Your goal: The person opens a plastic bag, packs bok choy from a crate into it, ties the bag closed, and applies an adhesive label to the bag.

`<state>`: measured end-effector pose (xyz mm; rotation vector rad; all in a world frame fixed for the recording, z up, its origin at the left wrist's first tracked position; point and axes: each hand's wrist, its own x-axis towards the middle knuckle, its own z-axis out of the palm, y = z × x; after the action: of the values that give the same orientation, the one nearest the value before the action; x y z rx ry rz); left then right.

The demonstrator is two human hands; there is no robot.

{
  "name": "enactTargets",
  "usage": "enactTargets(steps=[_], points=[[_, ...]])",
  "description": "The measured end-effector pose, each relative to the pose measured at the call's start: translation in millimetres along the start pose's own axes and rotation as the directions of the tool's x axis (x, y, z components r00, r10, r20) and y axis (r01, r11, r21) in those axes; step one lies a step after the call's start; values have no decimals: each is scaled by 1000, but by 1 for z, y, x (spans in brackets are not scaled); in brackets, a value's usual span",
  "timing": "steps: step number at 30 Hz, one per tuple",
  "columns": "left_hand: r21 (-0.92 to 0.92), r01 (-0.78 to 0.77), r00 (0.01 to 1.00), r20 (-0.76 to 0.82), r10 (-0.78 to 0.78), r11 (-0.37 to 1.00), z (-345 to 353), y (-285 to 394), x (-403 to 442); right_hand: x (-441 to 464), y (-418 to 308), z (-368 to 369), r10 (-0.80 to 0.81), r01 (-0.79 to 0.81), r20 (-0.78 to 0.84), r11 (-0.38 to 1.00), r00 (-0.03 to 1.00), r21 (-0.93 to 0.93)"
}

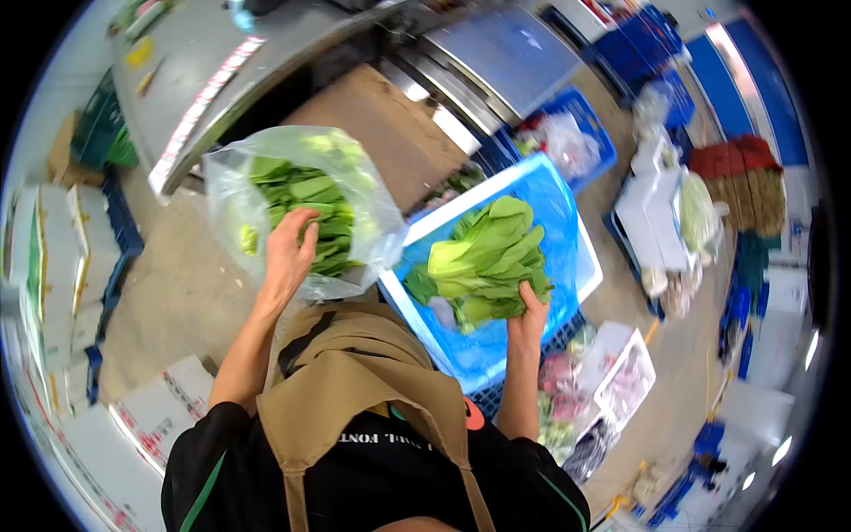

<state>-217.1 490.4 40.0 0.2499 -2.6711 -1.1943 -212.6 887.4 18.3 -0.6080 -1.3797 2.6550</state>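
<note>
My left hand [292, 248] reaches into the mouth of a clear plastic bag [377, 199] filled with leafy greens [315, 191]. Its thumb and fingers are apart and rest on the leaves, gripping nothing that I can see. At the right, my right hand [530, 312] is closed on the leafy end of bok choy [483, 253], whose pale stalks point left. The bok choy is over a white foam box [589, 266] lined with blue plastic [554, 199]. More green leaves lie beneath it, partly hidden.
A metal table [199, 66] stands at the far left, with a brown cardboard sheet [381, 133] beside it. Behind the foam box is a blue crate [598, 146] holding bagged items. Bagged produce [567, 381] lies at the lower right. White boxes [160, 403] stand at the lower left.
</note>
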Motion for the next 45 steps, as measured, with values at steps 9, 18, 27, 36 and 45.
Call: enactTargets(steps=[9, 18, 27, 36, 45], points=[[529, 86, 970, -240, 51, 845, -95, -12, -31, -34, 24, 149, 360, -329, 357, 933, 862, -148], [-244, 380, 754, -476, -452, 892, -134, -63, -33, -43, 140, 244, 772, -752, 238, 632, 590, -188], [-867, 463, 793, 314, -521, 183, -151, -34, -49, 36, 213, 276, 751, -729, 186, 660, 633, -183], [-973, 164, 912, 213, -350, -164, -148, -41, -20, -28, 311, 247, 499, -499, 71, 866, 863, -22], [-970, 208, 914, 240, -327, -129, -156, -40, -8, -80, 170, 280, 33, 678, 677, -11, 735, -735]])
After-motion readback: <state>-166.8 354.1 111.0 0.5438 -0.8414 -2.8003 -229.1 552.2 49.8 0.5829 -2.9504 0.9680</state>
